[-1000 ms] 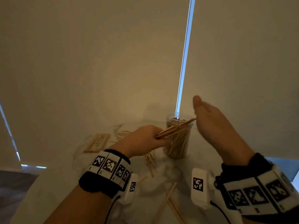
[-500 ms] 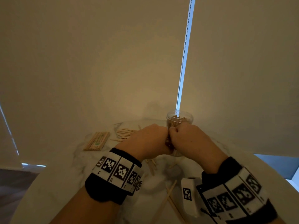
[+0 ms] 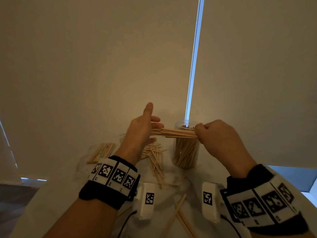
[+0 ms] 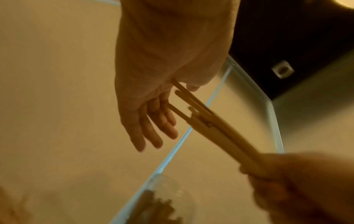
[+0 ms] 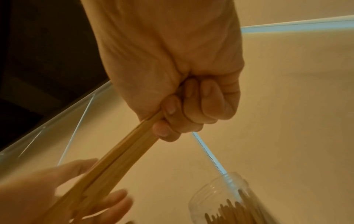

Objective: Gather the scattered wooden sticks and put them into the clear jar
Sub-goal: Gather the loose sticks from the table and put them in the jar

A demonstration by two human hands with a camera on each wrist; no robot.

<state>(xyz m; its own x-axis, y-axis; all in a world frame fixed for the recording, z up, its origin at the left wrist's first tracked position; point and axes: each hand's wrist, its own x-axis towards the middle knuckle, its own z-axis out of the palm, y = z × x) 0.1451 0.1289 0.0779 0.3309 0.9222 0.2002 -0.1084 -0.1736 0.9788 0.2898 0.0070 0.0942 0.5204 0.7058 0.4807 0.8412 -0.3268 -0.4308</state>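
The right hand has its grip curled tight around one end of a bundle of wooden sticks, held level just above the clear jar. The left hand is spread, fingers straight, its palm against the bundle's other end. More scattered sticks lie on the table left of the jar, which stands partly filled.

A: Colour log. Bundle of sticks: pale tan wood. Jar: clear, contents the same tan.

B: Loose sticks left of the jar: pale tan too. Table: white, faint grey marbling.

A: Wristbands: black, with white panels bearing black square-code patterns.

B: Blinds behind the jar: plain beige; blue-white slit between them.
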